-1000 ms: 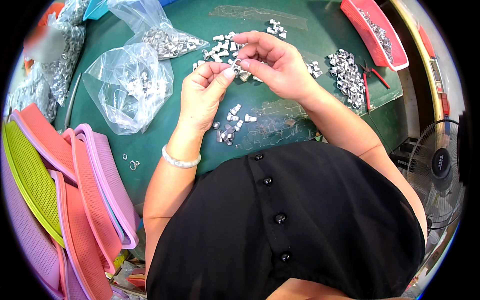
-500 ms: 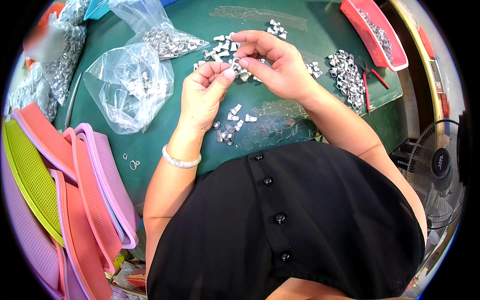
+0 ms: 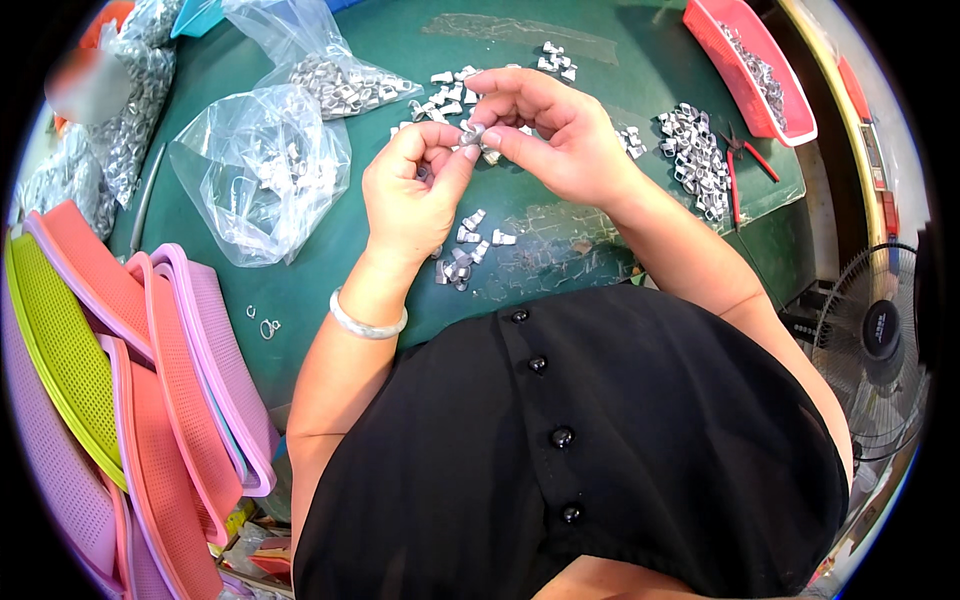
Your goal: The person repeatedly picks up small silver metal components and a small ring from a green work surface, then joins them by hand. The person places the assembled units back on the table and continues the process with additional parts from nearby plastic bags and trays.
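Dark green and scuffed near the person's body, a smooth-topped table (image 3: 390, 38) spreads beneath both hands, with a black wire-caged fan (image 3: 880, 330) off to the right and perforated purple, coral and lime plastic baskets (image 3: 65, 360) stacked at the left. Over the table, a small shiny silver metal piece (image 3: 470, 133) sits between the fingertips of the bare left hand (image 3: 408, 195), which has a pale rounded bangle (image 3: 366, 326) at its wrist, and those of the bare right hand (image 3: 575, 150). Each grip is narrow, thumb and fingers pinched on that piece, whose exact shape is too small to tell. Just beyond the fingertips lies a loose scatter of silver metal parts (image 3: 447, 102), and a smaller silver cluster (image 3: 458, 267) rests nearer the body. Left of the hands, clear plastic bags (image 3: 215, 200) hold similar parts. Farther right lies a dense heap of silver metal loops (image 3: 695, 160), beside red-handled pliers (image 3: 763, 163) and near a coral-pink plastic basket (image 3: 797, 115) containing more metal parts.
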`<act>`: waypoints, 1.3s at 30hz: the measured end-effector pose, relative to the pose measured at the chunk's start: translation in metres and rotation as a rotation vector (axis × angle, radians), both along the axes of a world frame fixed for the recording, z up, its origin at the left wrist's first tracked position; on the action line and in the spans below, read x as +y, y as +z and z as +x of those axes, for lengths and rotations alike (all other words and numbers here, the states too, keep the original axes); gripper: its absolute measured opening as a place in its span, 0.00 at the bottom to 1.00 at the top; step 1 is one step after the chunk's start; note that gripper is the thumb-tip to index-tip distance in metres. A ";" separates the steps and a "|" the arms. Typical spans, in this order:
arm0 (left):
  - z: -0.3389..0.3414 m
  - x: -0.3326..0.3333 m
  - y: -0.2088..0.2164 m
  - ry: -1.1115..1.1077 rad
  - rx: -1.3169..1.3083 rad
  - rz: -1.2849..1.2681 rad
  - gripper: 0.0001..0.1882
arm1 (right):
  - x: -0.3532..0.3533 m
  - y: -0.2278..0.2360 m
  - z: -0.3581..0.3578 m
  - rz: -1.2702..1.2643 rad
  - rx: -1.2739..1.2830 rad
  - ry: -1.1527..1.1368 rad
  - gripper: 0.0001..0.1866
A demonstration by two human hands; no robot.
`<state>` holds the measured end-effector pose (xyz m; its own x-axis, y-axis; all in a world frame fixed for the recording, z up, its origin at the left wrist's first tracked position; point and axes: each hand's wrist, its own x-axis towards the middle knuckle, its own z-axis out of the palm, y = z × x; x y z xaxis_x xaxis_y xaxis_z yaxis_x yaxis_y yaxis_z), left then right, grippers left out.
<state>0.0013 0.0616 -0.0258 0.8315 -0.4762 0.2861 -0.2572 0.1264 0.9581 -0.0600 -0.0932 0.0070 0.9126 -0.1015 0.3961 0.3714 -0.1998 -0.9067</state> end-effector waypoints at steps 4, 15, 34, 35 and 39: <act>0.001 0.002 0.004 0.071 -0.208 0.121 0.06 | -0.002 -0.001 -0.001 -0.130 -0.063 -0.016 0.19; 0.000 0.003 0.011 0.182 -0.522 0.180 0.09 | -0.006 0.001 -0.003 -0.265 -0.064 -0.029 0.19; 0.002 0.002 0.011 0.121 -0.415 0.104 0.09 | -0.003 0.005 0.000 0.015 0.100 0.001 0.14; 0.003 0.002 0.011 0.113 -0.426 0.098 0.10 | -0.003 0.007 0.000 0.135 0.176 0.023 0.13; 0.005 0.004 0.006 0.064 -0.413 0.100 0.11 | -0.004 0.017 0.004 0.293 0.436 0.099 0.08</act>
<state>0.0061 0.0661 -0.0201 0.6857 -0.4695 0.5563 -0.6259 0.0098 0.7798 -0.0562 -0.0976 0.0244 0.9970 -0.0558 -0.0539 -0.0480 0.1014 -0.9937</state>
